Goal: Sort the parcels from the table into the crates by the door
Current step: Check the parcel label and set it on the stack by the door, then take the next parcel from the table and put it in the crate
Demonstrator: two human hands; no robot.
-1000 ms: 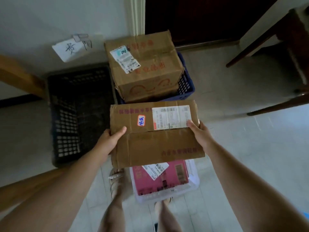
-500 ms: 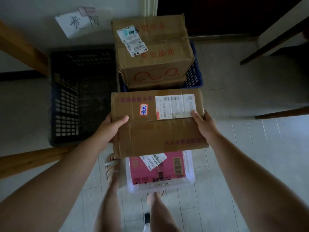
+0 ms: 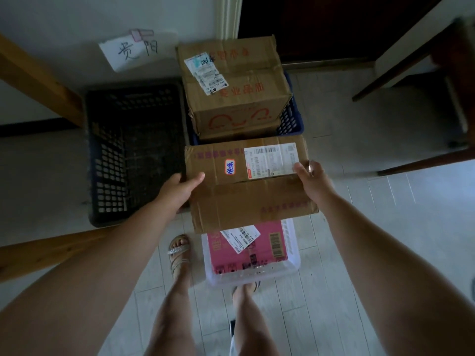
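Note:
I hold a flat brown cardboard parcel (image 3: 246,196) with a white shipping label and a small blue-lettered sticker. My left hand (image 3: 180,191) grips its left edge and my right hand (image 3: 312,179) grips its right edge. It hangs above a clear white crate (image 3: 290,268) that holds a pink parcel (image 3: 246,253). Beyond it a blue crate (image 3: 293,119) carries a large brown box (image 3: 236,91). An empty black crate (image 3: 133,150) stands to the left.
A handwritten paper sign (image 3: 131,50) is taped to the wall above the black crate. The dark door (image 3: 321,24) is at the back. Wooden beams (image 3: 36,75) cross at the left, and dark chair legs (image 3: 421,160) stand at the right. My sandalled feet (image 3: 180,253) are beside the clear crate.
The held parcel has stayed in both hands, level. The view has shifted so that the crates and sign sit lower and nearer in frame.

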